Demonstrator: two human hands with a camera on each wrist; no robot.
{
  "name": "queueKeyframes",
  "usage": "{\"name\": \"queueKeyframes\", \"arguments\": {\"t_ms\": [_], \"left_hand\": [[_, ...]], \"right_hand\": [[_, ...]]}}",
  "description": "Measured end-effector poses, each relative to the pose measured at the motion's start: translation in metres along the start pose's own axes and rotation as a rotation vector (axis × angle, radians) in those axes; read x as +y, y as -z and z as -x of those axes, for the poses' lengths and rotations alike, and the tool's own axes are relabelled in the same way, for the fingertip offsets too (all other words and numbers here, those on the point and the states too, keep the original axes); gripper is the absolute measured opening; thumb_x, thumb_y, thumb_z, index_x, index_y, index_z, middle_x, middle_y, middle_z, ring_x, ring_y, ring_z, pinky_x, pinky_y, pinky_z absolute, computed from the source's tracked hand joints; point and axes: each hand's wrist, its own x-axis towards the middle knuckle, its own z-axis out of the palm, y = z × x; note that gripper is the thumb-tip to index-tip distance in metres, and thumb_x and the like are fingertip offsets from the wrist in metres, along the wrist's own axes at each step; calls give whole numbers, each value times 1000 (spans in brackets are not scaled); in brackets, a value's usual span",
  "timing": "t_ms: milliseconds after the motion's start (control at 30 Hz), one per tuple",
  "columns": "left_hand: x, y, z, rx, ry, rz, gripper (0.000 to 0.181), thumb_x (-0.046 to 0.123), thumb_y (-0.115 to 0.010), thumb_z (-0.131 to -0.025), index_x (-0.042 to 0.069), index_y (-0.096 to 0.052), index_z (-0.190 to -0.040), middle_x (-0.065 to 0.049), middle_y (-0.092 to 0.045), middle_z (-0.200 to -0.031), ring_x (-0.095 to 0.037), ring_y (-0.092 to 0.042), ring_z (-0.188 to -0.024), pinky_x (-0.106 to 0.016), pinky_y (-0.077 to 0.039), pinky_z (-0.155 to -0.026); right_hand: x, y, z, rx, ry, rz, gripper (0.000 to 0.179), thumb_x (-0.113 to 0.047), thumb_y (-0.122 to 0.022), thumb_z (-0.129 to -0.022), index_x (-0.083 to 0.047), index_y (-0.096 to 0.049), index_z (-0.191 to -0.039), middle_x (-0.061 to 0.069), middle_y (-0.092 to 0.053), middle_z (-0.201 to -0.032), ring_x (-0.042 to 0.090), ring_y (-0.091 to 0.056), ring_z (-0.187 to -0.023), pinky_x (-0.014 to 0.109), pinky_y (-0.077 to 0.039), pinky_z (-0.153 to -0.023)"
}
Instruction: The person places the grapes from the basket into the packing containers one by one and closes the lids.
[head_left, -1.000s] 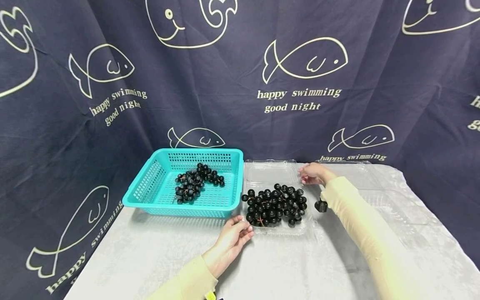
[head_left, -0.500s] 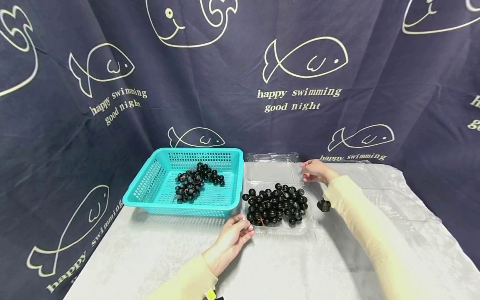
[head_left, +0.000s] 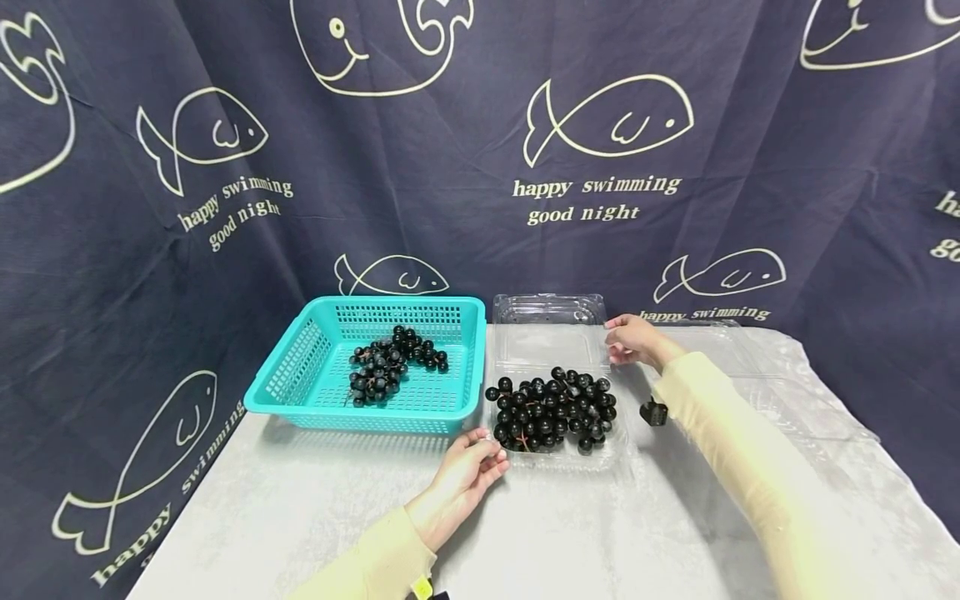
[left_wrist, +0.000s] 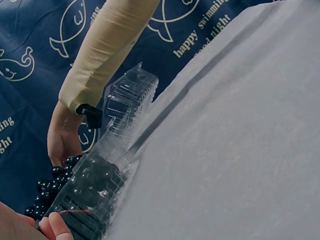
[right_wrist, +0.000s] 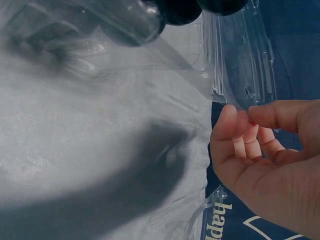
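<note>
Grapes (head_left: 555, 408) heaped in a clear container (head_left: 592, 462) on the table (head_left: 555, 533), beside a turquoise basket (head_left: 360, 422) with more bunches (head_left: 378, 375). Left hand (head_left: 461, 479) pinching the container's near-left corner; right hand (head_left: 633, 340) pinching the tilted lid (head_left: 551, 342) at its right edge, thumb-to-fingertip contact clearest from the right wrist. From the left wrist, grapes visible through the side wall, left hand mostly cut off. Second container (head_left: 776, 392) partly hidden behind right sleeve (head_left: 720, 442).

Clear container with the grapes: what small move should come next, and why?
Probably swing the lid toward the person, over the grapes: the right hand pinches its edge, it lies open behind the grapes, and the left hand holds the near left corner of the container.
</note>
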Motion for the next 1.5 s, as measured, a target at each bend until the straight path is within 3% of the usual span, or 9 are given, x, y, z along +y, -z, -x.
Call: {"name": "queueKeyframes", "arguments": {"t_ms": [700,1167,1500], "left_hand": [[-1,1,-1,4,6,0,34,-7,-53,-83,1,-37,-112,-5,-51,-81,-13,-54,-74,-27,-52,-75],[0,2,-2,-15,8,-1,29,-7,-52,-85,5,-38,-108,-4,-51,-80,-13,-54,-74,-25,-52,-74],[0,2,-2,-12,18,15,28,-8,-51,-85,4,-39,-107,-4,-51,-78,-13,-54,-73,-26,-52,-73]], "right_hand": [[-4,4,9,3,60,12,43,5,-47,-87,5,-29,-126,1,-47,-74,10,-55,-65,30,-55,-69],[-9,9,8,31,74,-67,42,-1,-52,-88,3,-35,-126,-5,-56,-79,5,-56,-65,26,-54,-68],[-24,11,10,57,112,-88,25,-4,-49,-92,-2,-41,-116,-6,-58,-78,5,-56,-67,26,-53,-71]]}}
